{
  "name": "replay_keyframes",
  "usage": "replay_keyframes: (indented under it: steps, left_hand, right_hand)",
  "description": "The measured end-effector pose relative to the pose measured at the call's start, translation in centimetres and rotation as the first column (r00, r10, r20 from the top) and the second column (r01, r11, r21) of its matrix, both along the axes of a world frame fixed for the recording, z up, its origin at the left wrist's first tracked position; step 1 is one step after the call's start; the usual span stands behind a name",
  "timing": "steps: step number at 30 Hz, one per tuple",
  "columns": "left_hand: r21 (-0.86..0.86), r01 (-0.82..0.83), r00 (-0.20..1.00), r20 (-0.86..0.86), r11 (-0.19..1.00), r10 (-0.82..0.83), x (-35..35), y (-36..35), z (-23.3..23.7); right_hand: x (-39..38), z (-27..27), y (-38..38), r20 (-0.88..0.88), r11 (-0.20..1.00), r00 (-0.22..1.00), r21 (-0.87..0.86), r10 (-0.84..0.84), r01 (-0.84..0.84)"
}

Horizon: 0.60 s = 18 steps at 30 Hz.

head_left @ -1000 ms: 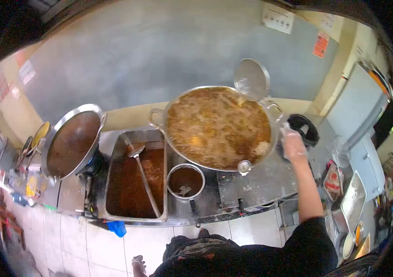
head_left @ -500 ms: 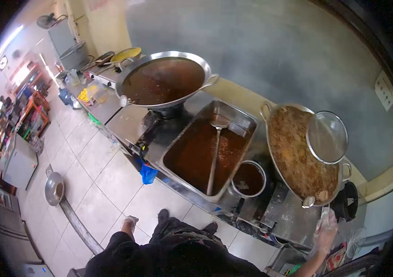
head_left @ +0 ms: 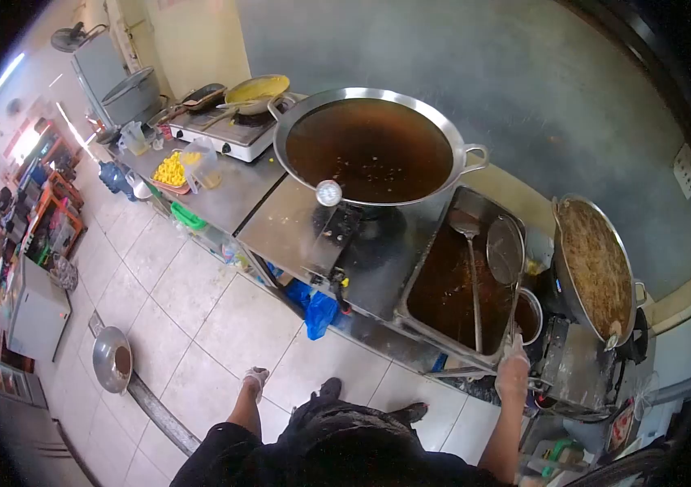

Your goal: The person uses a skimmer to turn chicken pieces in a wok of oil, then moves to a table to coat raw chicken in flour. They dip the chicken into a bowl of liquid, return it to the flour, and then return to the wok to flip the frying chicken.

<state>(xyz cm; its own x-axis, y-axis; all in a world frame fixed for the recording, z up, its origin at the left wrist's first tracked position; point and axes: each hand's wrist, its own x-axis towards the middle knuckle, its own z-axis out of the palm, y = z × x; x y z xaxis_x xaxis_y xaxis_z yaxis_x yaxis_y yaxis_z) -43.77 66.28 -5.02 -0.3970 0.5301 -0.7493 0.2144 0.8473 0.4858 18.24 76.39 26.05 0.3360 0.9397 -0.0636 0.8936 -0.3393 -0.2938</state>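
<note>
My right hand (head_left: 513,372), in a clear glove, is closed around the handle of a round mesh strainer (head_left: 505,249). The strainer is over the right part of a deep rectangular metal tray (head_left: 412,302) containing dark brown liquid. A long-handled metal ladle (head_left: 474,284) rests in that tray, left of the strainer. Beside my right hand stands a round pot (head_left: 531,315) of dark liquid. My left hand (head_left: 256,381), also gloved, hangs low above the tiled floor, fingers loosely bent and nothing visible in it.
A large wok (head_left: 370,150) of brown oil stands on the burner ahead. Another wok (head_left: 597,264), full of foaming oil, is at right. Leftward are a white stove (head_left: 224,142) with pans and a tray of yellow pieces (head_left: 169,170). A metal pan (head_left: 112,361) shows at lower left.
My right hand has brought the strainer leftward from the foaming wok to over the rectangular tray. The view has turned left, and my left hand still hangs low.
</note>
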Motion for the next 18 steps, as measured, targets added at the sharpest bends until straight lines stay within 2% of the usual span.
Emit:
replay_keyframes:
  steps: [1,4,5,7,8,9,10,11,12,13,14,15,16,17,18]
  left_hand:
    - [0.004,-0.045,0.999,0.03,0.999,0.045,-1.2,-0.2,-0.2]
    - [-0.111,0.098,0.994,-0.032,0.989,-0.102,-4.3,-2.0,-1.5]
    - [-0.19,0.144,0.986,-0.053,0.971,-0.156,-4.9,-2.4,-2.2]
    - [-0.348,0.214,0.962,-0.088,0.913,-0.259,-5.9,-3.7,-5.3]
    - [-0.437,0.306,0.933,-0.037,0.846,-0.357,-6.9,-4.9,-10.4]
    - [-0.371,0.242,0.955,-0.07,0.897,-0.287,-6.0,-5.5,-9.2]
    - [-0.345,0.311,0.941,-0.02,0.886,-0.338,-5.5,-6.0,-9.8]
    - [-0.313,0.377,0.921,0.029,0.872,-0.388,-5.0,-6.4,-10.2]
    - [-0.353,0.671,0.714,0.072,0.652,-0.696,-4.3,-5.0,-9.8]
    - [-0.259,0.538,0.84,0.086,0.802,-0.536,-5.0,-5.9,-13.7]
    - [-0.195,0.929,0.28,-0.187,0.314,-0.942,-3.1,-4.7,-15.4]
    - [-0.239,0.705,0.666,-0.101,0.668,-0.739,-1.5,-3.3,-12.7]
    - [-0.217,0.676,0.704,-0.093,0.705,-0.704,-0.1,-1.1,-7.3]
    - [-0.242,0.778,0.584,-0.06,0.579,-0.81,0.7,1.3,-6.5]
    - [-0.128,0.816,0.558,-0.077,0.564,-0.826,0.7,2.3,-8.8]
  right_hand:
    - [0.0,-1.9,0.7,0.01,0.998,0.999,0.031,0.051,-0.051]
    - [-5.3,-0.1,1.0,0.019,1.0,1.0,0.018,-0.016,0.016]
    - [-7.1,1.4,0.1,-0.035,1.0,0.999,-0.006,-0.026,0.026]
    - [-9.9,4.5,-1.8,-0.15,0.998,0.988,-0.058,-0.041,0.033]
    - [-9.1,2.7,-3.5,-0.213,0.998,0.976,0.046,-0.039,0.05]
    - [-10.1,3.0,-4.9,-0.269,0.994,0.961,0.071,-0.066,0.088]
    - [-11.1,3.6,-6.4,-0.332,0.989,0.94,0.092,-0.081,0.118]
    - [-10.4,2.3,-8.7,-0.226,0.997,0.974,0.066,-0.027,0.043]
    - [-9.3,0.2,-11.3,-0.123,0.999,0.992,0.044,0.036,-0.031]
    - [-8.9,-2.2,-13.7,-0.114,0.997,0.991,0.015,-0.07,0.072]
    - [-7.7,-4.8,-16.9,-0.092,0.999,0.995,0.012,0.049,-0.049]
    - [-6.4,-7.3,-20.1,-0.073,0.986,0.983,0.011,0.168,-0.168]
    - [-6.1,-9.0,-22.6,-0.1,0.977,0.973,-0.025,0.209,-0.212]
    - [-6.3,-10.4,-23.7,-0.142,0.975,0.972,-0.094,0.188,-0.202]
    - [-6.4,-11.5,-25.3,-0.193,0.974,0.975,-0.173,0.113,-0.147]
